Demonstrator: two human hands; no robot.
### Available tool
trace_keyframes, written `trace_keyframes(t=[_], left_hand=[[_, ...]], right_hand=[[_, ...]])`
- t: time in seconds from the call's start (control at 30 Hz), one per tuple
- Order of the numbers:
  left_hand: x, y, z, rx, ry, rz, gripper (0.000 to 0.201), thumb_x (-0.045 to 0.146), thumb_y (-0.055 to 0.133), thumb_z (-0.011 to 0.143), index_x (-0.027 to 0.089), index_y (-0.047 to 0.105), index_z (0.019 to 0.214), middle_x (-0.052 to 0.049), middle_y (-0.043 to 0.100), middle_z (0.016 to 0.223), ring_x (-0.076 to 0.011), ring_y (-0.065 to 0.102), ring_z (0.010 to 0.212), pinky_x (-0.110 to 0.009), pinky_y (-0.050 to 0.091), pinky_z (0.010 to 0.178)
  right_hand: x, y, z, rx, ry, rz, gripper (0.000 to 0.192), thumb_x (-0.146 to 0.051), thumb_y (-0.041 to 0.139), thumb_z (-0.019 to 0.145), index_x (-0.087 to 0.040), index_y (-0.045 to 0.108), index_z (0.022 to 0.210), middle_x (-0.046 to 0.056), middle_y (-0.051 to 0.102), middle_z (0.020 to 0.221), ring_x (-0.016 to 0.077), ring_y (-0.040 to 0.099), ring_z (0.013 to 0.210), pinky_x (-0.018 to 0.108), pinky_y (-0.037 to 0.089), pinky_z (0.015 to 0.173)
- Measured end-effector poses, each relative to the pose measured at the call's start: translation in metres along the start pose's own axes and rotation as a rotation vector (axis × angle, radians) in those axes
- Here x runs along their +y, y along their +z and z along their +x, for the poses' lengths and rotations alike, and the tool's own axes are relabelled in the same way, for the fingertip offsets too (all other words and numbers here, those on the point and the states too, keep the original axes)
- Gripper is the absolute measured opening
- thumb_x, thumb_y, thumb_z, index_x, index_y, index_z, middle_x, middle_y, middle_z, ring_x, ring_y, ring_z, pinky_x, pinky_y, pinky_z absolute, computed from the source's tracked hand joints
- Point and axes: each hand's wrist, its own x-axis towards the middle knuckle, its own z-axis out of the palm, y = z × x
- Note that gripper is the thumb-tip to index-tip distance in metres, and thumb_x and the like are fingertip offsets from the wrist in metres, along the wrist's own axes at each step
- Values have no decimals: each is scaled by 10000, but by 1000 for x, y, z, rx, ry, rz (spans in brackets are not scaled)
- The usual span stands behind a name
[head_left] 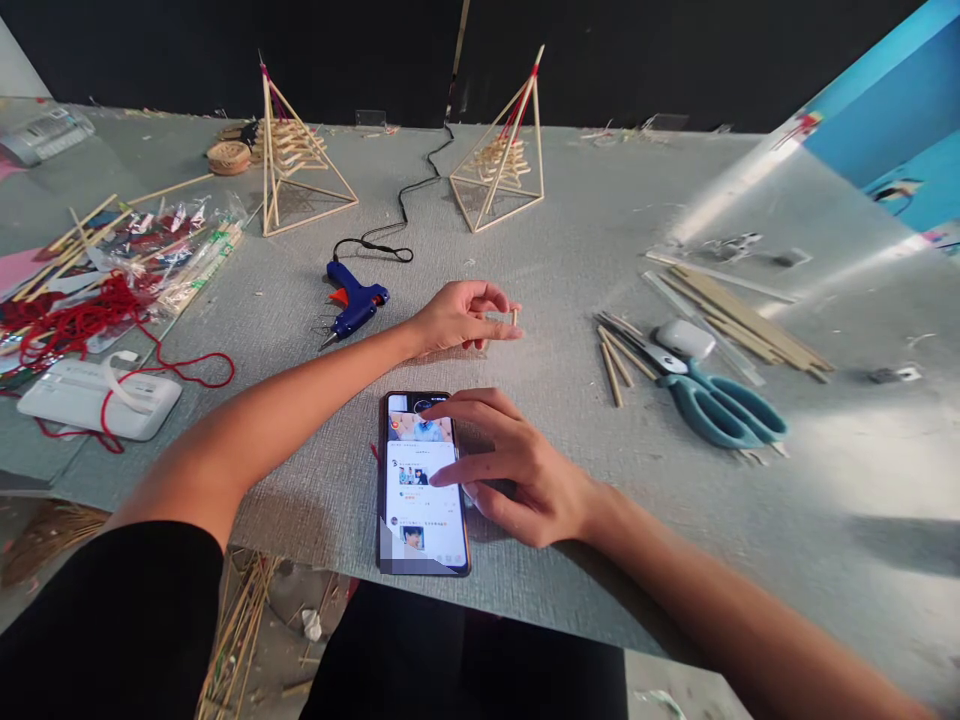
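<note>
Surface: grey textured table (570, 250), near edge ragged.
Near edge, centre: phone (422, 483), screen lit, lying flat.
Centre-left: blue glue gun (354, 303); its black cord (409, 195) runs to the far edge.
Far side: two stick pyramids, left pyramid (296, 160), right pyramid (504, 160), well apart.
Far left: twine spool (229, 157).
Left: red cord (82, 320) tangled beside plastic-wrapped sticks (180, 255); white box (97, 397) near the edge.
Right: teal scissors (712, 400), loose short sticks (616, 360) just beside; longer flat sticks (750, 320) beyond; clear plastic sheet (795, 210).
</note>
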Motion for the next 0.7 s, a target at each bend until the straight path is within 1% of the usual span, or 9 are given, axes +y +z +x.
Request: trace_keyframes(t=[0.1,0.17,0.23,0.3,0.37,0.43,0.53,0.7], left_hand=[[1,0,0,-7,3,28,456,306,911,673,158,509,829,-142,690,1347,32,491,569,-242,417,566],[2,0,0,-7,-4,41,486,336,915,660,163,482,799,-128,690,1345,38,478,568,-237,403,559],[2,0,0,-7,-8,52,507,363,915,653,168,466,784,-121,691,1342,36,476,563,-240,390,550],[2,0,1,-7,-3,63,519,376,917,647,171,458,777,-119,692,1333,31,478,560,-247,383,548],[2,0,1,-4,0,74,522,385,923,639,169,472,789,-117,696,1317,28,479,567,-248,379,553],[2,0,1,-7,-11,81,520,391,931,633,162,507,826,-114,699,1303,25,483,581,-242,375,562],[2,0,1,-8,-17,86,511,382,934,640,153,554,893,-120,698,1304,19,494,597,-234,365,567],[5,1,-1,22,20,83,501,369,918,670,155,568,956,-139,663,1392,11,515,604,-234,378,565]], right_hand=[[0,0,0,-6,-11,-6,331,-229,536,881,-264,820,1048,80,564,1493,307,520,1331,557,491,1087],[0,1,1,1,-3,-57,313,-234,544,901,-271,810,1061,75,571,1486,312,514,1332,566,493,1090],[1,2,0,35,46,-167,297,-244,548,942,-269,791,1111,86,584,1469,327,498,1344,588,489,1100],[3,3,-1,79,126,-291,308,-241,533,987,-251,764,1190,115,582,1465,344,481,1356,615,480,1106],[5,5,-3,91,188,-368,333,-231,511,1015,-235,731,1266,138,565,1481,356,472,1369,638,471,1113],[7,6,-4,87,213,-385,345,-227,507,1026,-240,710,1305,139,555,1495,361,466,1382,651,464,1123],[8,7,-5,86,216,-368,347,-225,520,1023,-254,699,1319,127,556,1502,364,463,1390,662,456,1138],[7,6,-4,80,205,-380,333,-220,517,1031,-234,700,1308,139,556,1496,356,466,1380,646,469,1131]])
